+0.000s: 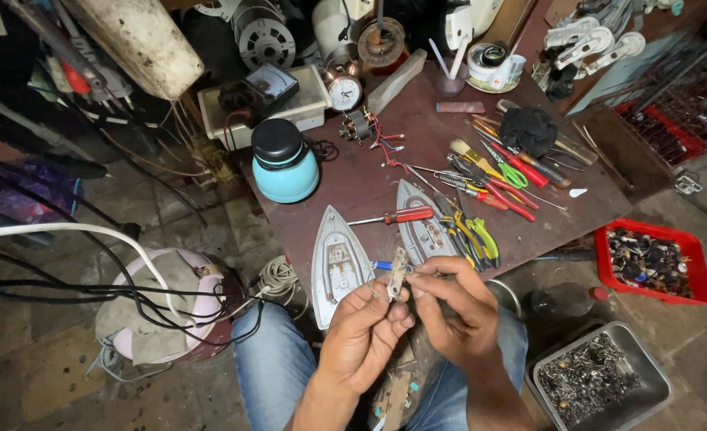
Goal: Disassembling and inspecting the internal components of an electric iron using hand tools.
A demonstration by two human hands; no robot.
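Dismantling looks well advanced: two bare iron soleplates point(339, 263) lie at the desk's point(353, 179) near edge, while the left hand point(363, 331) and right hand point(457, 307) both pinch a small metal part point(398, 274) just beyond that edge, reassembly undone.

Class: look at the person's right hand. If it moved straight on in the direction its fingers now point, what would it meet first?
The right hand points left, toward the left hand. It already touches the small metal part pinched between both; straight on, it would probably press into the left hand's fingertips, though depth is hard to judge.
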